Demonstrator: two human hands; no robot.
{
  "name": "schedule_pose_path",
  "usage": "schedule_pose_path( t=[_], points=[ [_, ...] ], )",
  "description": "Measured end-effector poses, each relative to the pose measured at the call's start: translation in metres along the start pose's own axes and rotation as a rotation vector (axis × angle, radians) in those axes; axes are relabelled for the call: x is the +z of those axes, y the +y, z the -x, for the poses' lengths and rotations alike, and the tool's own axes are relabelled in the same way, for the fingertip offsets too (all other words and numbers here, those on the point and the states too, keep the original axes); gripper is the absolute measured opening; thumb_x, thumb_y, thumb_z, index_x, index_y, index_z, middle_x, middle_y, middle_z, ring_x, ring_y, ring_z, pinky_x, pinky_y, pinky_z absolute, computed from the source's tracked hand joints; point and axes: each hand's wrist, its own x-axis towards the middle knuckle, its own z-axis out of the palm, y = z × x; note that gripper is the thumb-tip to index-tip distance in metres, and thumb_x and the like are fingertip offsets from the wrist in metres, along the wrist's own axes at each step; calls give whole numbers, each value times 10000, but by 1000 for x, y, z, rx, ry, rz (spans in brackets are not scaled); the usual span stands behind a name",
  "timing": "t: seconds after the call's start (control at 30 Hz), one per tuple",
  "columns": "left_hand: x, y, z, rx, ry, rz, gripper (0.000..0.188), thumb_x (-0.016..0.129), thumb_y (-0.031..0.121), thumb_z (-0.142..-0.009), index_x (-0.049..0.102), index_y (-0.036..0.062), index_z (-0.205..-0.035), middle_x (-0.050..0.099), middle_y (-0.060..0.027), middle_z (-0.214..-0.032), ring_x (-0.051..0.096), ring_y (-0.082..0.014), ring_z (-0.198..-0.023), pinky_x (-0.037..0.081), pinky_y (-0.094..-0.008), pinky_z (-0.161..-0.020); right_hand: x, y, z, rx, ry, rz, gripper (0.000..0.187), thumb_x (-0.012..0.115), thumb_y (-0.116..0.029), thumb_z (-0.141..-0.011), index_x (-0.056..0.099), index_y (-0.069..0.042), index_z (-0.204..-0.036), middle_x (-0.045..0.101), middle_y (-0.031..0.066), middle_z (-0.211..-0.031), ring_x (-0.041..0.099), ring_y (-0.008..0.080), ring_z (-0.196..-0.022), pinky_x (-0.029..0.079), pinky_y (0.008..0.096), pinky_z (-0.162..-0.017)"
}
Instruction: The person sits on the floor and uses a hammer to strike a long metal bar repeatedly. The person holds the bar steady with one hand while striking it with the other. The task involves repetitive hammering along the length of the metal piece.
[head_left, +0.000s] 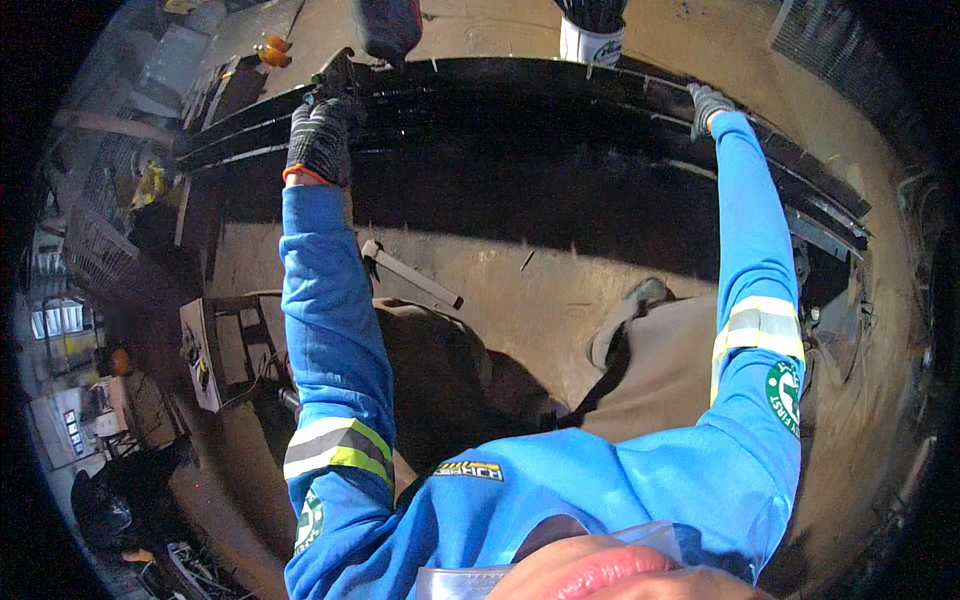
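Note:
A long dark steel beam (520, 88) with ridged edges stretches across in front of me, bending with the lens. My left hand (322, 132), in a dark knit glove with an orange cuff, is closed at the beam's left part. Just beyond its fingers a dark metal piece (338, 68) juts up; what the fingers grip is hidden. Far to the right, my right hand (708, 108), in a grey glove, has its fingers curled over the beam's far edge. On the floor between my left forearm and my legs lies a hammer-like tool (415, 275) with a pale handle.
Beyond the beam stand a white bucket (590, 45) of dark rods and a dark rounded bag (388, 30). Orange objects (272, 50) lie at the far left. An open-sided box (215, 355) stands left of my legs. Metal grating (830, 45) is at the far right.

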Motion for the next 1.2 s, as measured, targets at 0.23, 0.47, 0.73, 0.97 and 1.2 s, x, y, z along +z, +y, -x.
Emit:
schedule_pose_path(
  t=[0.23, 0.47, 0.73, 0.97, 1.2],
  points=[
    [-65, 44, 21, -364, -90, 343, 183, 545, 73, -739, 658, 111, -878, 642, -100, -931, 548, -305, -979, 399, -418, -860, -14, -25, 38, 90, 9, 82, 676, 605, -82, -755, 306, -115, -1362, 315, 147, -1404, 338, 308, -1279, 309, 442, -1041],
    [-61, 50, 48, -497, -39, 468, 203, 593, 78, -748, 654, 84, -941, 642, -111, -946, 584, -300, -901, 466, -387, -767, 9, -42, 50, 108, 193, 120, 834, 675, -160, -650, 273, -115, -1380, 326, 132, -1404, 320, 303, -1290, 332, 432, -1021],
    [-48, 91, 62, -487, 148, 316, 269, 611, 42, -776, 597, 35, -1045, 629, -37, -879, 587, -142, -734, 510, -294, -640, 22, -47, 77, 229, 202, 79, 848, 696, -165, -665, 260, -213, -1390, 293, 108, -1422, 295, 304, -1302, 275, 510, -1030],
    [-9, 101, 72, -931, 325, 1266, 224, 605, 82, -785, 617, 17, -999, 643, -28, -869, 591, -144, -722, 476, -282, -644, -12, -79, 119, 280, 113, 77, 952, 735, -280, -685, 139, -211, -1425, 157, 111, -1475, 173, 305, -1353, 225, 526, -1049],
    [83, 78, 72, -1053, 432, 1044, 304, 541, 160, -810, 615, 63, -1088, 663, -117, -960, 631, -214, -834, 468, -308, -759, -50, -111, 221, -307, 287, -153, 753, 683, -341, -722, 337, -88, -1342, 356, 184, -1362, 325, 326, -1269, 269, 384, -1061]
  ],
)
